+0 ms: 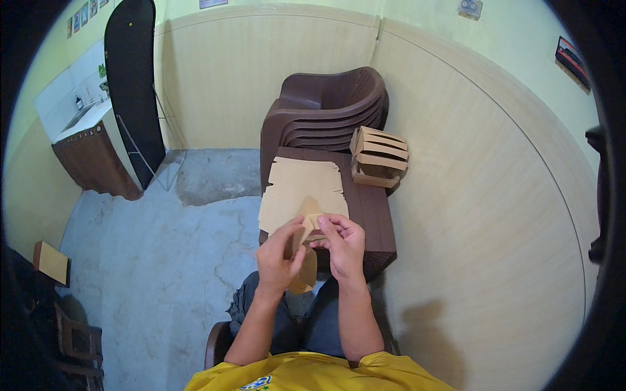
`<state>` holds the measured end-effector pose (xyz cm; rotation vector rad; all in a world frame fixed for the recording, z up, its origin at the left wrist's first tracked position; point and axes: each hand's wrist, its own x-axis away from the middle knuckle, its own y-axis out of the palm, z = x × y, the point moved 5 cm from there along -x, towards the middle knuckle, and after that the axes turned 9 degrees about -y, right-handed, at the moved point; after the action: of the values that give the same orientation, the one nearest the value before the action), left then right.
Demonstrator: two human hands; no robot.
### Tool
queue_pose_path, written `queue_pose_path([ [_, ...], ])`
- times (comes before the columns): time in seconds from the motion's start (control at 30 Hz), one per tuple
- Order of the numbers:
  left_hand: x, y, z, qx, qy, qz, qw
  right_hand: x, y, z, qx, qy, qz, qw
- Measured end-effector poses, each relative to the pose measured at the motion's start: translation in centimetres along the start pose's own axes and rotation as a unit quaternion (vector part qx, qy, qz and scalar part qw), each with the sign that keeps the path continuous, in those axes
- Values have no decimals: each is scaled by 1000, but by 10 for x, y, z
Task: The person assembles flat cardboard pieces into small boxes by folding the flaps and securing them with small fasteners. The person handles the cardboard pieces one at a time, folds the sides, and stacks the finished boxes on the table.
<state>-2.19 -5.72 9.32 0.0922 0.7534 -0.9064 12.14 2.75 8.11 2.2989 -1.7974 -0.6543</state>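
A brown cardboard box blank point(301, 279), partly folded, is held up over my lap at the near edge of the table. My left hand point(279, 262) grips its left side with the fingers bent round a raised panel. On the other side, my right hand point(344, 247) pinches a corner flap between thumb and fingers. My fingers hide part of the folds. Just beyond my hands, flat cardboard blanks point(303, 179) with notched edges lie on the dark brown table point(370, 215).
Folded cardboard boxes point(380, 158) are stacked at the table's far right, near the wall. Behind the table stand nested brown plastic chairs point(326, 114). An ironing board point(132, 85) leans at the far left beside a curtained sink counter point(98, 156). Wooden furniture point(78, 332) sits at lower left.
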Motion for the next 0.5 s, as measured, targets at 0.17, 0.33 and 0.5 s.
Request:
queue_pose_path([
  [0.17, -3, 3, 10, 21, 23, 29, 999, -3, 0, 2, -50, -28, 9, 998],
  [0.33, -4, 11, 8, 87, -60, 58, 993, 0, -2, 8, -8, -47, -46, 998],
  [0.5, -3, 11, 0, 82, -115, 41, 989, -2, 1, 10, 101, -127, -47, 986],
])
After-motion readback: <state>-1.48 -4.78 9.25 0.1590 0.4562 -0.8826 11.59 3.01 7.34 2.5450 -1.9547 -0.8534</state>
